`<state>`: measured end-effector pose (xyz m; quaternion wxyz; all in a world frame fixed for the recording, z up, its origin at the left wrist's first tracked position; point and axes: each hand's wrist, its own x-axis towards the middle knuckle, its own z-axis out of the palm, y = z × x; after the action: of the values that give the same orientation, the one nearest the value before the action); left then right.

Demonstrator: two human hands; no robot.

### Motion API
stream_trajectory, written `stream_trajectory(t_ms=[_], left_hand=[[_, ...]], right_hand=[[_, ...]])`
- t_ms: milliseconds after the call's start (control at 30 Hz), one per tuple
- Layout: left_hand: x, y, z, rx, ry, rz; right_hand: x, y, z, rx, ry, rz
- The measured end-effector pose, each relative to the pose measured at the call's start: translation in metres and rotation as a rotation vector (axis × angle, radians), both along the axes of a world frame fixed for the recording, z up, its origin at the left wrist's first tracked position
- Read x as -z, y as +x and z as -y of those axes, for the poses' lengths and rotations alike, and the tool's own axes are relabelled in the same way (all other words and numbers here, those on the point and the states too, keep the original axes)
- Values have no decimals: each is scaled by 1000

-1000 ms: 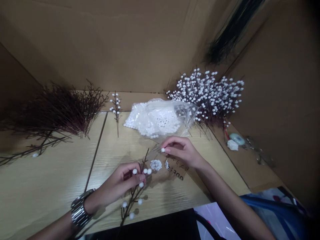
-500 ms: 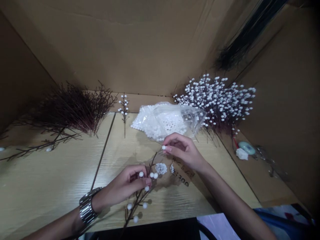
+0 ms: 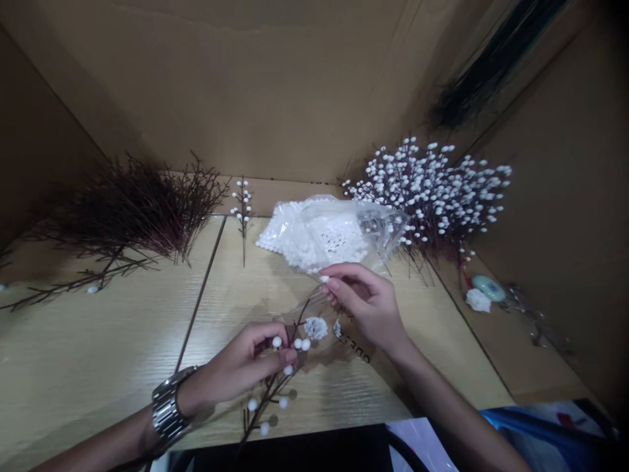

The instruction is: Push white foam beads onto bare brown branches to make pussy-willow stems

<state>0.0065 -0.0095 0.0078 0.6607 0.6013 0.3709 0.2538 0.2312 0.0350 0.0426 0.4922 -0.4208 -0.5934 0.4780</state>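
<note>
A dark twig (image 3: 266,400) with several white beads on its side shoots is pinched between the thumb and fingers of my left hand (image 3: 255,359). Its bare tip points up and right. My right hand (image 3: 366,303), above and to the right of that tip, holds one white bead (image 3: 325,279) between thumb and index finger, apart from the twig. Just behind my right hand lies a clear plastic bag of white beads (image 3: 314,233). A small heap of white glue-like stuff (image 3: 315,328) sits on brown paper beside the twig.
Bare twigs (image 3: 142,210) are piled at the left, with one beaded twig (image 3: 244,213) standing apart. Many beaded twigs (image 3: 432,190) are bunched at the right. A pale green oval thing (image 3: 487,288) lies near the right edge. Cardboard walls (image 3: 275,85) rise behind.
My right hand has turned slightly and its bead sits a little higher, farther from the twig's tip. My left hand keeps its hold on the twig.
</note>
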Motion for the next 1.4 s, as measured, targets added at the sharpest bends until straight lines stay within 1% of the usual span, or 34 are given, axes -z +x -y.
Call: stream_trajectory(t_ms=[67, 200, 267, 500, 600, 700, 833, 900, 967, 1100, 1200, 1400], left_hand=[[0, 0, 1, 5, 17, -11], [0, 1, 1, 15, 52, -35], [0, 1, 1, 15, 58, -44], [-1, 2, 2, 6, 52, -31], [-2, 3, 2, 10, 70, -34], [-3, 3, 2, 4, 75, -55], [-5, 3, 3, 9, 87, -75], [-5, 4, 4, -18, 99, -59], [-3, 5, 6, -77, 94, -19], [3, 7, 7, -184, 32, 74], [6, 8, 6, -205, 11, 97], [7, 9, 6, -247, -33, 127]], right_hand=[[0, -5, 4, 1, 76, 48], [-3, -12, 12, -12, 298, 160], [-3, -14, 15, -17, 327, 198], [6, -16, 15, -25, 306, 289], [8, -17, 15, -28, 285, 280], [8, -18, 17, 3, 265, 276], [10, -19, 18, 18, 168, 192], [11, -20, 19, 5, 129, 147], [12, -21, 19, -6, 111, 117], [14, -24, 19, -24, 103, 112], [16, -28, 19, -31, 95, 109], [17, -29, 18, -29, 79, 133]])
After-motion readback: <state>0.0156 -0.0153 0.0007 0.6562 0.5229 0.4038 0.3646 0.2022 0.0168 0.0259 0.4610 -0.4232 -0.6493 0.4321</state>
